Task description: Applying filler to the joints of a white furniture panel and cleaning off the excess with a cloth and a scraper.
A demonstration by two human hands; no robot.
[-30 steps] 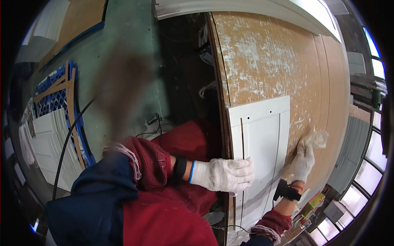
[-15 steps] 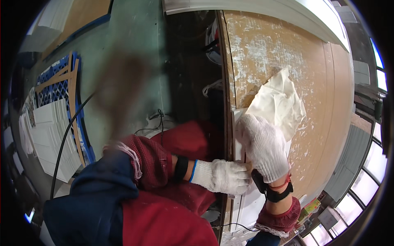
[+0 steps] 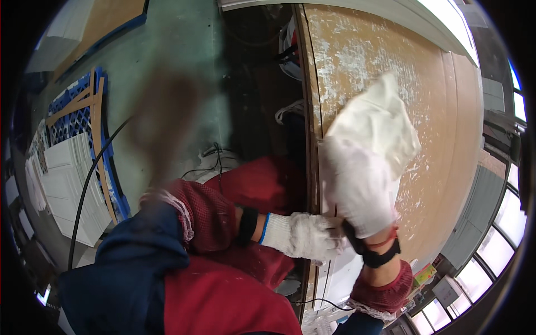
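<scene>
A narrow white panel (image 3: 339,279) lies along the near edge of a wooden worktop. My left hand (image 3: 307,237), in a white knit glove, is at the panel's left edge with its fingers curled over it. Farther up the panel, my right hand (image 3: 360,184), gloved as well and blurred by motion, is closed on a cream, crumpled cloth (image 3: 385,120). That cloth spreads out beyond the knuckles over the panel and the worktop. Its underside and my right fingertips are hidden.
The wooden worktop (image 3: 430,145) carries white paint marks. Across its far end runs a long white board (image 3: 357,6). On the floor at left, white panels (image 3: 70,184) lean by a blue plastic pallet (image 3: 106,151). A black cable (image 3: 84,201) crosses there. A brown blur covers part of the left side.
My right hand has shifted slightly over the panel and is now smeared by motion, and the cloth has moved with it, its tip farther up. My left hand keeps nearly the same place.
</scene>
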